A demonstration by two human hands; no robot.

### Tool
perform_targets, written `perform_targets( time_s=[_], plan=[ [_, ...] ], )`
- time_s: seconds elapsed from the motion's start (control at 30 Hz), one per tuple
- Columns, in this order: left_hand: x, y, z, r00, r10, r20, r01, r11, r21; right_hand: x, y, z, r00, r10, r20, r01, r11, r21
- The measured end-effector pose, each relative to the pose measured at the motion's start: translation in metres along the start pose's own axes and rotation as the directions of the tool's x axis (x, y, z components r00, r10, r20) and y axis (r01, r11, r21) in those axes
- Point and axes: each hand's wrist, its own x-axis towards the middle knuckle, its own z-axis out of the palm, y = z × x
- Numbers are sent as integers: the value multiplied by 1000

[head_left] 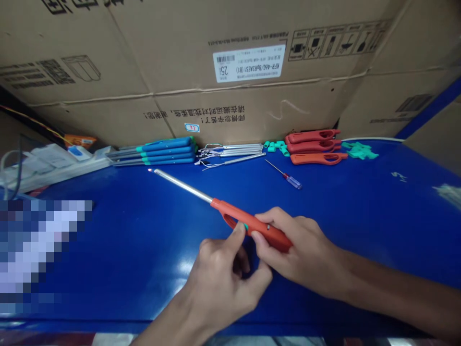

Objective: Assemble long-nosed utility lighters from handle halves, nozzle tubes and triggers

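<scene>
An orange-red long-necked lighter [264, 230] is held slantwise above the blue table, its silver barrel [183, 185] pointing to the upper left. A small pinkish glow shows at the barrel's tip. My right hand [306, 254] grips the handle's rear end between thumb and fingers. My left hand [223, 283] is below the handle with curled fingers, one fingertip pressed at the green trigger [246, 226] in the loop. Part of the trigger is hidden by that finger.
Along the back lie blue lighters [169, 151], silver barrels with wires [237, 153], small green parts [277, 146], orange-red handles [313, 146] and more green pieces [359, 150]. A screwdriver [291, 180] lies before them. A power strip [72, 166] is left; cardboard [180, 62] stands behind.
</scene>
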Motion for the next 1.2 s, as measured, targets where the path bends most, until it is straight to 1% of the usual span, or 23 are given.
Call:
perform_targets(
  time_s=[0.1,0.2,0.37,0.47,0.57,0.67,0.77,0.83,0.93,0.97,1.0,1.03,1.1,1.13,1.17,1.2],
  plan=[
    [1,1,-1,998,-65,-8,65,998,24,4,-1,-1,998,42,51,-42,999,3],
    [-2,2,2,994,-106,-3,107,994,21,5,-1,-1,997,57,61,-58,998,15],
    [-6,1,9,996,-91,-13,90,996,-8,2,0,2,999,43,30,-44,998,52],
    [-6,1,11,994,-105,16,105,994,0,2,0,5,998,61,17,-61,997,49],
    [-5,1,11,993,-113,17,113,994,-3,3,0,6,998,61,24,-62,997,52],
    [-2,1,10,994,-113,6,113,994,-1,5,0,6,999,43,12,-44,998,44],
    [1,1,4,992,-124,-3,123,992,-17,7,0,2,1000,19,-14,-19,999,27],
    [2,0,-2,992,-122,-15,122,992,-42,9,0,-1,999,33,16,-34,998,48],
    [0,0,-8,989,-142,-36,137,985,-106,12,-2,-5,989,95,115,-112,982,152],
    [-1,-1,-9,983,-169,-69,157,977,-145,13,-2,-5,983,121,141,-148,967,207],
    [-3,-1,-9,968,-218,-124,189,959,-209,14,-3,-5,976,149,162,-189,944,269],
    [-4,-1,-9,940,-284,-190,221,930,-294,14,-4,-6,967,177,184,-231,913,335],
    [-4,-1,-7,852,-438,-285,259,828,-497,16,-6,-6,946,230,229,-313,834,454],
    [-4,-1,-7,811,-506,-293,266,766,-585,17,-8,-7,934,249,255,-348,794,499],
    [-2,-1,-8,790,-553,-264,276,706,-652,18,-9,-9,922,260,286,-378,757,533],
    [0,-2,-9,788,-577,-214,294,658,-693,19,-10,-10,911,259,321,-403,723,560]
  ],
)
